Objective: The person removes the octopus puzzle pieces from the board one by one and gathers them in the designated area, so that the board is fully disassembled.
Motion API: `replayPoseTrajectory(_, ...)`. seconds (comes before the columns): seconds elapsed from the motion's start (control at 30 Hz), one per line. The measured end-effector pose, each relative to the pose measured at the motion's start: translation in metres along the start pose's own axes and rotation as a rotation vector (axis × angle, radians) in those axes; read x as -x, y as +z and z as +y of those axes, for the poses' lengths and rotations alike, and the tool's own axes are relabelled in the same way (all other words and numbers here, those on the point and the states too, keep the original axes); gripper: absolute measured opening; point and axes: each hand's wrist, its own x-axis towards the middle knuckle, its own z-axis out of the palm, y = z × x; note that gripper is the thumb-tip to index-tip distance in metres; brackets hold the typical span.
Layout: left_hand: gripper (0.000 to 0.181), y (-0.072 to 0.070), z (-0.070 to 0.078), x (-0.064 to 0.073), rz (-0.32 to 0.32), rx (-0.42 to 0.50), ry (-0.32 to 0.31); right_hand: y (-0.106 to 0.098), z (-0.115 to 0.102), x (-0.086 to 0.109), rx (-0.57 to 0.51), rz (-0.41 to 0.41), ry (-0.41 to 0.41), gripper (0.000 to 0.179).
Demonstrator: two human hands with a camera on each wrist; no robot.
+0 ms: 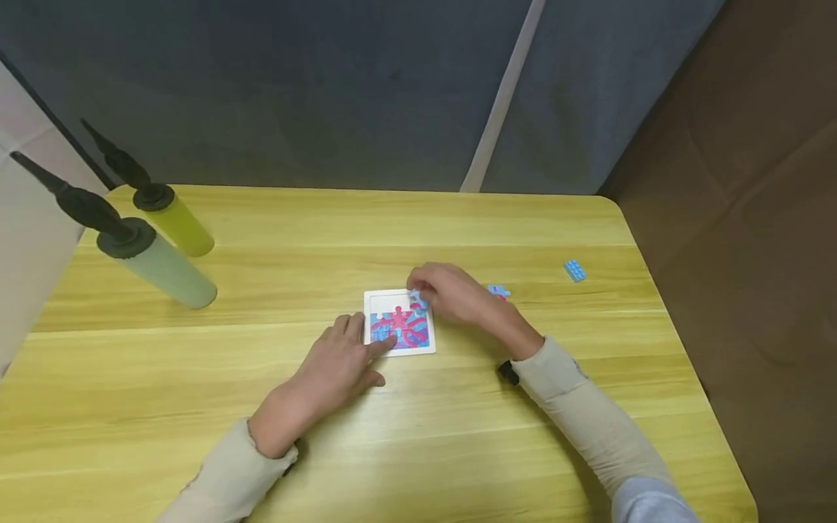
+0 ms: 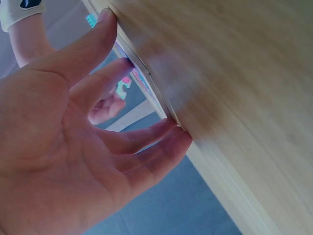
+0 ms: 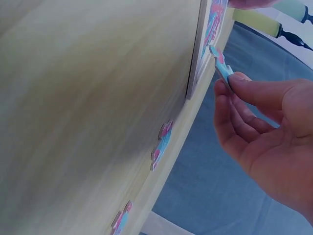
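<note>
A white puzzle tray [image 1: 426,350] lies mid-table, its lower part filled with joined pieces that show a pink octopus [image 1: 412,335] on blue and purple. White backing shows at its upper left. My left hand [image 1: 333,359] rests at the tray's left side, index finger extended over the joined pieces and other fingertips along the edge. Between thumb and fingers, my right hand [image 1: 451,294] pinches a blue and pink puzzle piece [image 3: 222,68]. That piece is tilted above the tray's upper right corner. Two loose puzzle pieces show in the right wrist view, one [image 3: 162,144] nearer the tray, another [image 3: 121,219] farther off.
A blue toy brick [image 1: 575,271] lies toward the table's right side. At the left stand two hand pumps with black tops, one pale green [image 1: 163,269], one yellow [image 1: 179,225]. A dark curtain [image 1: 294,94] hangs behind the table's far edge.
</note>
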Motion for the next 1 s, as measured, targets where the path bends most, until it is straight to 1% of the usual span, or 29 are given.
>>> replayPoseTrajectory(0.17, 0.059, -0.001, 0.000, -0.003, -0.003, 0.003, 0.006, -0.008, 0.007, 0.005, -0.005, 0.033, -0.017, 0.021)
replayPoseTrajectory(0.33, 0.059, -0.003, -0.001, -0.003, 0.006, 0.007, 0.006, -0.016, 0.012, 0.009, -0.021, 0.057, -0.012, 0.022)
replayPoseTrajectory(0.6, 0.059, -0.002, -0.002, -0.001, 0.009, 0.032, -0.001, -0.028, 0.023, 0.021, -0.058, 0.078, 0.041, 0.020)
replayPoseTrajectory(0.83, 0.059, -0.002, -0.002, 0.000, 0.010, 0.031, -0.001, -0.035, 0.037, 0.032, -0.052, 0.101, 0.064, 0.019)
replayPoseTrajectory(1.0, 0.059, -0.002, -0.001, 0.000, 0.011, 0.029, 0.001, -0.040, 0.046, 0.042, -0.059, 0.106, 0.111, 0.020)
